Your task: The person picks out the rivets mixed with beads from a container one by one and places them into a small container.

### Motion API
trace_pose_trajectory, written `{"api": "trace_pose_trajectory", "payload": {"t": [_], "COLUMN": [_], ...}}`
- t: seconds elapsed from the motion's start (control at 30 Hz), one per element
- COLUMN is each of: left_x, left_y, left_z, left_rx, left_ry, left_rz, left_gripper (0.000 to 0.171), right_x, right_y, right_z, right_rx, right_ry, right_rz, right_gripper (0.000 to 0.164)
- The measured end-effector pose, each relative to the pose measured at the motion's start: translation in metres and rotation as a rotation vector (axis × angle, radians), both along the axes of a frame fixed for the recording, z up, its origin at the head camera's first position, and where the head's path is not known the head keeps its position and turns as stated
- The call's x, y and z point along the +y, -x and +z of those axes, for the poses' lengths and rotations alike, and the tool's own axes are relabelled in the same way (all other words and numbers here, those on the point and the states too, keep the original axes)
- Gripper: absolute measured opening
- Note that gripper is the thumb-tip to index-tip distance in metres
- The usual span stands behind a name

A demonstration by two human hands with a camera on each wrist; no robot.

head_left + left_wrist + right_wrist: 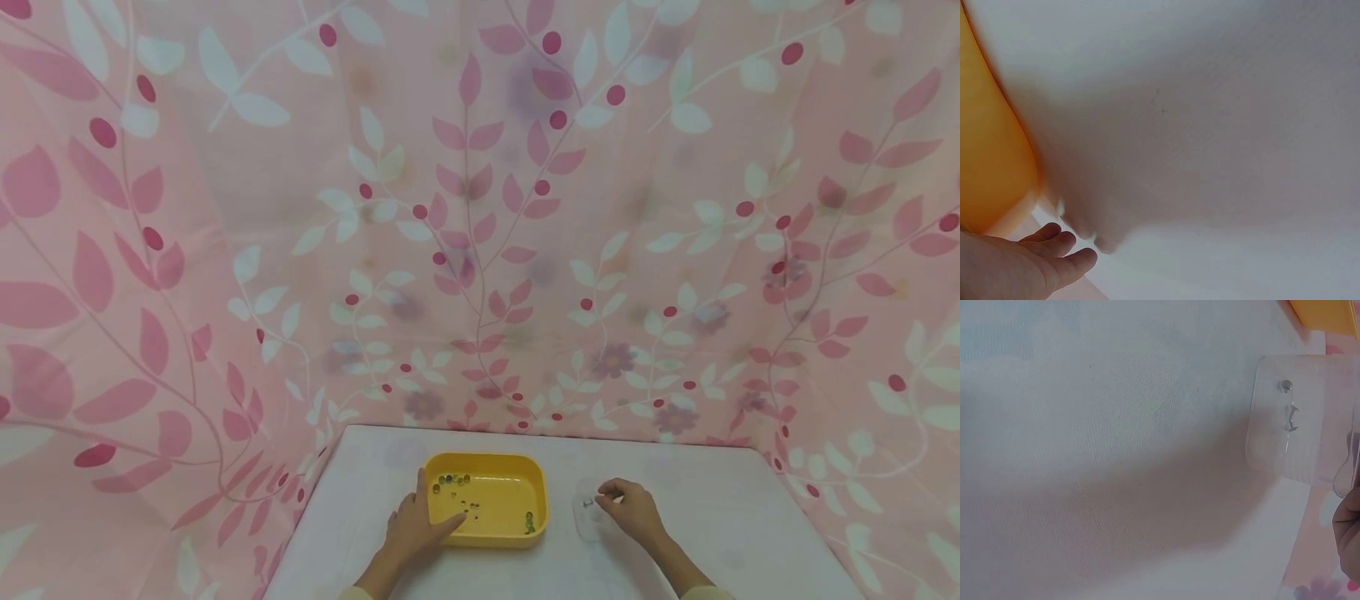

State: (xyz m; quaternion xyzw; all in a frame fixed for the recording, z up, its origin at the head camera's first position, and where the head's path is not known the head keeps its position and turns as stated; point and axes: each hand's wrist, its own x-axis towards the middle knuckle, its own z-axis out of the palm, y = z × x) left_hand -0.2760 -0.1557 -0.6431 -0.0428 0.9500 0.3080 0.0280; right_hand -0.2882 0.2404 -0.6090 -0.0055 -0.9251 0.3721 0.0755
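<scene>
My left hand (411, 523) rests at the front left corner of a yellow tray (491, 540), its thumb reaching over the rim and its other fingers outside. Those fingers (1072, 265) look loosely straight in the left wrist view. Inside the tray lie glass marbles (450, 479) at the back left, green marbles (529, 522) at the right, and several tiny metal pieces between. My right hand (633, 512) is bent over a clear plastic container (1266, 447), thumb and forefinger brought close together. Anything between those fingertips is too small to make out. Small metal pieces (1285, 386) with round heads sit in the container.
Tray and container stand side by side on a table with a white cover (360, 475). A pink curtain (480, 250) with a leaf pattern hangs behind the table and along both sides.
</scene>
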Motion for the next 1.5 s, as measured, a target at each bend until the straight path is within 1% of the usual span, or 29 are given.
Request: {"api": "trace_pose_trajectory", "payload": {"t": [0.27, 0.37, 0.53, 0.73, 0.9, 0.97, 1.07, 1.17, 1.33, 1.5], "left_x": [-0.001, -0.001, -0.001, 0.000, 0.000, 0.000, 0.001, 0.001, 0.000, 0.001], "left_y": [0.001, 0.001, 0.000, -0.001, -0.001, -0.001, -0.001, -0.002, -0.003, -0.004], "left_z": [0.000, -0.001, -0.001, 0.002, 0.000, -0.001, -0.003, -0.003, 0.002, 0.001], "left_rx": [-0.007, -0.001, 0.000, 0.002, 0.006, 0.012, 0.012, 0.028, 0.039, 0.034], "left_ry": [0.001, -0.002, -0.001, -0.017, -0.023, -0.025, -0.014, 0.000, 0.003, -0.008], "left_rz": [0.003, 0.004, 0.006, 0.000, -0.007, -0.010, -0.012, -0.015, -0.006, -0.010], "left_gripper": [0.128, 0.128, 0.127, 0.127, 0.126, 0.126, 0.126, 0.125, 0.124, 0.123], "right_x": [0.000, 0.000, 0.002, 0.004, 0.003, 0.004, 0.004, 0.005, 0.005, 0.007], "right_y": [0.001, 0.001, 0.000, -0.002, -0.005, -0.008, -0.012, -0.015, -0.015, -0.016], "right_z": [-0.001, -0.003, -0.007, -0.011, -0.010, -0.009, -0.009, -0.009, -0.011, -0.015], "right_rx": [0.018, 0.032, 0.090, 0.101, 0.125, 0.148, 0.212, 0.270, 0.298, 0.357], "right_ry": [0.017, 0.015, -0.034, -0.119, -0.156, -0.158, -0.187, -0.211, -0.207, -0.206], "right_rz": [0.000, 0.015, 0.064, 0.099, 0.110, 0.104, 0.094, 0.086, 0.081, 0.080], "right_gripper": [0.007, 0.007, 0.011, 0.014, 0.014, 0.015, 0.016, 0.018, 0.018, 0.021]}}
